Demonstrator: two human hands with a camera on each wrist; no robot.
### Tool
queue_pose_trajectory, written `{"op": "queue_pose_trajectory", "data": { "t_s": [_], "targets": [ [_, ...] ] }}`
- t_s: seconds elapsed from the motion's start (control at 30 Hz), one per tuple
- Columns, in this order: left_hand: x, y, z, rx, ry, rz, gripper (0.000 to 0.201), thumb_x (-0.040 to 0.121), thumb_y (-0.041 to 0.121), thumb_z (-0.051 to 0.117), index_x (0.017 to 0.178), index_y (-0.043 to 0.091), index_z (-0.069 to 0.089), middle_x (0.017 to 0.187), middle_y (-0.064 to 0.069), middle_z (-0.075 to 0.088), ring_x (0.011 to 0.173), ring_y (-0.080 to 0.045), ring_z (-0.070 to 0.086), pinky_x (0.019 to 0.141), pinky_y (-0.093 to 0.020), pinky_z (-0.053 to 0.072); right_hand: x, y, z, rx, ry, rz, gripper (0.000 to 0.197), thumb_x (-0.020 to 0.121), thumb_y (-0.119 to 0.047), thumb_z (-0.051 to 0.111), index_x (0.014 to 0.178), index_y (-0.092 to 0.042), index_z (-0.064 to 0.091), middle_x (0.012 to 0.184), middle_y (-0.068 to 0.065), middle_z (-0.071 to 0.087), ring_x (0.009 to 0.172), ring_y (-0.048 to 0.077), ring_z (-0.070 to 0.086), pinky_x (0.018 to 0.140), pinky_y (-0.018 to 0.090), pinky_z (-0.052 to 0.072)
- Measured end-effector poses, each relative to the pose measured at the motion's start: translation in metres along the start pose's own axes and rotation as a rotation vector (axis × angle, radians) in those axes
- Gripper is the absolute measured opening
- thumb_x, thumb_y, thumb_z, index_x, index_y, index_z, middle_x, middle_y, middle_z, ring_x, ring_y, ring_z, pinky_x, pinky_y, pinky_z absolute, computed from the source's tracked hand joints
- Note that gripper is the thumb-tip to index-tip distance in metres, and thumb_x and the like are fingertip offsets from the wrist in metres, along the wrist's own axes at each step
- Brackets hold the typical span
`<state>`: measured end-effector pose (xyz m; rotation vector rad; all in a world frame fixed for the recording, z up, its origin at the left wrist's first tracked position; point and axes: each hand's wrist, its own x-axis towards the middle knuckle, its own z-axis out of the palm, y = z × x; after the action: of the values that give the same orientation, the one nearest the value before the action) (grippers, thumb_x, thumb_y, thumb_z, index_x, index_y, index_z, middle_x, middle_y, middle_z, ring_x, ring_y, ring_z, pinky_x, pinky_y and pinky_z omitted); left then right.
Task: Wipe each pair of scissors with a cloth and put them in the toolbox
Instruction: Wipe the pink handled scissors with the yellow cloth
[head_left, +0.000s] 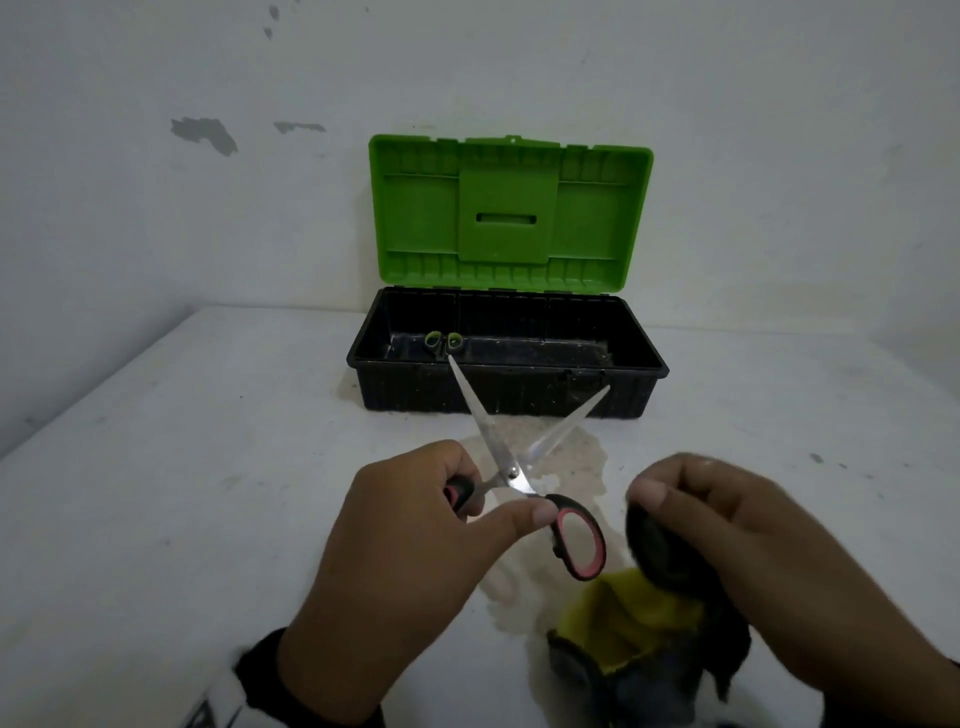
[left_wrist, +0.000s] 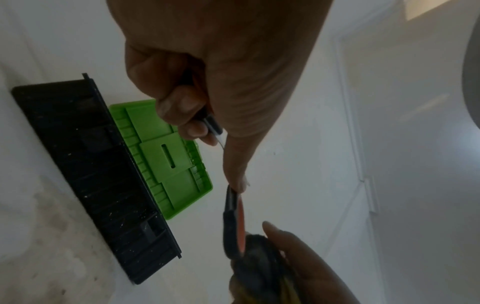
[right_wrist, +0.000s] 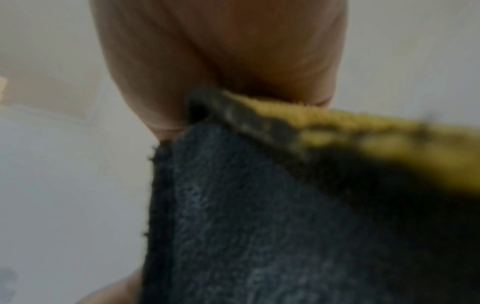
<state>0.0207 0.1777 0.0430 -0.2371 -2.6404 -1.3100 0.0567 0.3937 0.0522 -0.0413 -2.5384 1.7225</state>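
Observation:
My left hand (head_left: 415, 525) grips a pair of scissors (head_left: 511, 470) by one black-and-pink handle, thumb against the other loop (head_left: 582, 538). The steel blades are spread wide and point toward the toolbox. In the left wrist view the scissors (left_wrist: 232, 224) show edge-on below my left hand (left_wrist: 207, 92). My right hand (head_left: 727, 525) holds a dark grey and yellow cloth (head_left: 639, 623) bunched just right of the scissors' handle. The cloth (right_wrist: 259, 205) fills the right wrist view under my right hand (right_wrist: 221, 61). The black toolbox (head_left: 509, 387) stands open with its green lid (head_left: 509, 208) raised. Green-handled scissors (head_left: 442, 341) lie inside.
The toolbox (left_wrist: 85, 164) sits against the white wall (head_left: 156, 208) at the back of a white table (head_left: 182, 467). A pale stain (head_left: 571, 457) marks the tabletop between the box and my hands.

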Motion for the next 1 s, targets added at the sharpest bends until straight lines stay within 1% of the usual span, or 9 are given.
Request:
{"op": "queue_pose_trajectory", "data": {
  "t_s": [0.03,0.1,0.17,0.27,0.43,0.6,0.77,0.93,1.0],
  "targets": [
    [0.000,-0.001,0.001,0.017,0.003,0.000,0.055,0.052,0.073,0.070,0.060,0.021,0.053,0.050,0.006,0.048,0.047,-0.006,0.039,0.049,-0.021,0.041,0.002,0.000,-0.005,-0.001,0.082,-0.023,0.014,0.088,-0.023,0.066,0.078,-0.015,0.069,0.063,0.008,0.068,0.056,0.023,0.059,0.062,0.035,0.048],
    [-0.001,0.000,0.002,0.036,0.003,-0.009,0.055,0.050,0.073,0.070,0.061,0.021,0.054,0.052,0.005,0.050,0.048,-0.006,0.041,0.050,-0.023,0.045,0.003,-0.007,-0.009,-0.032,0.193,-0.119,0.004,0.084,-0.017,0.073,0.082,-0.020,0.070,0.070,0.002,0.074,0.061,0.017,0.069,0.061,0.025,0.055],
    [-0.002,0.002,0.005,0.040,0.009,-0.020,0.054,0.052,0.072,0.072,0.062,0.022,0.055,0.054,0.005,0.052,0.050,-0.007,0.044,0.053,-0.026,0.049,0.002,-0.016,-0.003,-0.011,0.220,-0.210,0.017,0.074,-0.018,0.080,0.087,-0.023,0.069,0.074,-0.003,0.075,0.061,0.010,0.071,0.056,0.014,0.054],
    [-0.002,0.008,0.009,0.065,-0.011,-0.045,0.047,0.059,0.068,0.073,0.067,0.025,0.054,0.061,0.007,0.056,0.058,-0.008,0.052,0.059,-0.027,0.052,-0.001,-0.026,0.018,-0.056,0.180,-0.309,0.020,0.066,-0.029,0.080,0.084,-0.030,0.071,0.081,-0.013,0.075,0.068,0.004,0.071,0.058,0.010,0.053],
    [-0.004,0.008,0.011,0.162,0.008,-0.024,0.043,0.066,0.068,0.066,0.065,0.030,0.045,0.061,0.013,0.051,0.056,-0.004,0.048,0.056,-0.015,0.044,0.004,-0.014,0.044,-0.315,0.214,-0.461,0.018,0.072,-0.043,0.075,0.088,-0.036,0.075,0.084,-0.024,0.069,0.090,-0.005,0.062,0.077,0.003,0.045],
    [-0.008,0.010,0.009,0.241,0.018,0.034,0.049,0.062,0.074,0.061,0.061,0.029,0.040,0.056,0.014,0.046,0.053,-0.005,0.043,0.052,-0.015,0.032,0.008,-0.006,0.058,-0.271,0.389,-0.384,0.013,0.071,-0.035,0.081,0.074,-0.032,0.069,0.069,-0.020,0.065,0.080,-0.004,0.062,0.064,0.003,0.044],
    [-0.008,0.011,0.008,0.240,0.021,0.052,0.052,0.059,0.079,0.054,0.060,0.029,0.039,0.054,0.013,0.046,0.051,-0.004,0.042,0.051,-0.014,0.033,0.014,-0.003,0.048,-0.190,0.530,-0.299,0.023,0.071,-0.039,0.082,0.066,-0.025,0.064,0.062,-0.010,0.065,0.067,0.005,0.063,0.056,0.012,0.047],
    [-0.007,0.010,0.011,0.230,-0.007,0.032,0.049,0.062,0.073,0.063,0.061,0.029,0.043,0.055,0.011,0.048,0.051,-0.005,0.043,0.051,-0.014,0.031,0.011,-0.006,0.046,-0.056,0.329,-0.264,0.017,0.071,-0.029,0.084,0.065,-0.019,0.071,0.064,-0.008,0.070,0.060,0.007,0.066,0.053,0.011,0.048],
    [-0.007,0.009,0.011,0.222,-0.008,0.054,0.049,0.061,0.073,0.063,0.060,0.029,0.043,0.053,0.011,0.047,0.050,-0.005,0.042,0.050,-0.013,0.027,0.013,-0.004,0.042,0.024,0.325,-0.231,0.019,0.070,-0.029,0.084,0.066,-0.016,0.071,0.064,-0.004,0.072,0.057,0.010,0.067,0.055,0.019,0.054]
  ]
}}
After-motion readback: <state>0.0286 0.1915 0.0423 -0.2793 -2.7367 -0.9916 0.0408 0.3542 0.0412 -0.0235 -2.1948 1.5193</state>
